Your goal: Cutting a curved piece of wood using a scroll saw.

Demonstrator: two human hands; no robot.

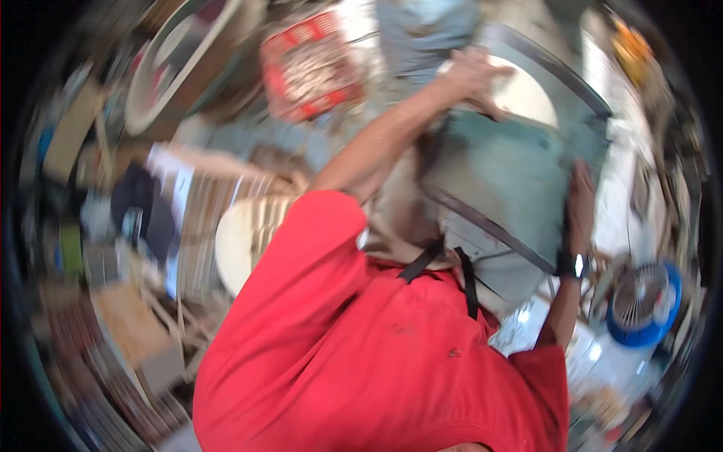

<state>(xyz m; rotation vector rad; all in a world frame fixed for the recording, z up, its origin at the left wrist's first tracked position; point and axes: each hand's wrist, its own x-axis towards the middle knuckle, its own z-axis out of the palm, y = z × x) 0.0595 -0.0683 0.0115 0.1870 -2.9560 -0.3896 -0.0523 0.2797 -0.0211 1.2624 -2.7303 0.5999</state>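
Observation:
A flat cream board with a rounded edge lies at the far part of a grey-green tabletop with dark rims. My left hand reaches across from the left and rests on this board, its fingers spread. Along the tabletop's right side is my right hand, with a dark watch at the wrist. Motion blur and the angle hide its fingers, so I cannot tell whether it grips the edge.
Left of me stand stacked boards and a cream rounded piece. A red crate holds pale pieces. At the far side is a person in blue-grey trousers. A blue fan stands at right, a dark cap at left.

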